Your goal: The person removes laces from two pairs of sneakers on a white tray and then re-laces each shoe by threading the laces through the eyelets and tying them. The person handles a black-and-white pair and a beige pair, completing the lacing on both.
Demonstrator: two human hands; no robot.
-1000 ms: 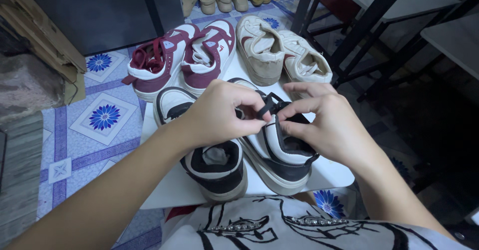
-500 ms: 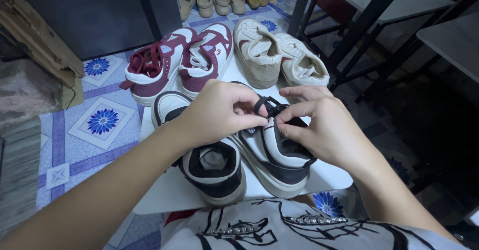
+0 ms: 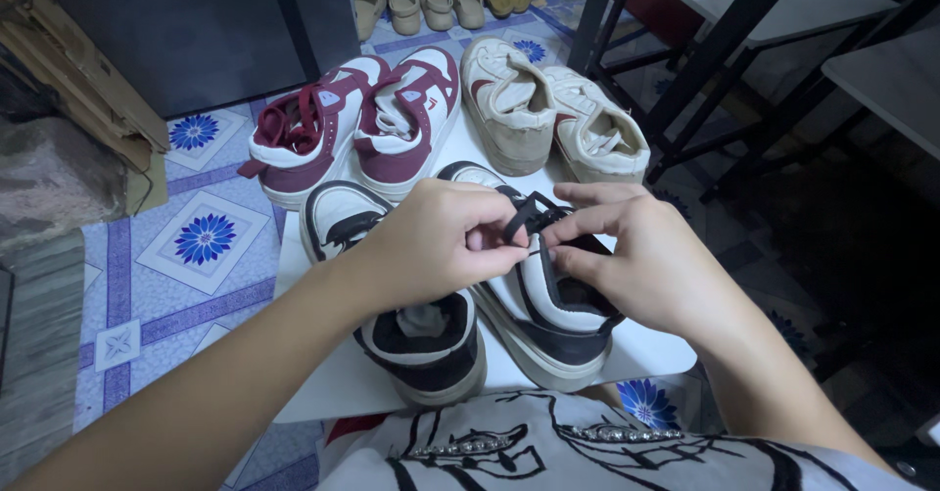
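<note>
Left hand (image 3: 431,246) and right hand (image 3: 641,256) pinch the black lace (image 3: 524,212) of a black-and-white shoe (image 3: 548,305), 1 of 2, with 2 red shoes (image 3: 352,124) and 2 tan shoes (image 3: 553,109) at 12 o'clock.

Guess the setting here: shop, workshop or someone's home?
Most likely a home, perhaps an entryway or a spare corner. Sandals are lined up on a patterned tile floor, and three pairs of worn sneakers sit on a small white table beside plain metal-framed tables. There are no shop fittings.
</note>
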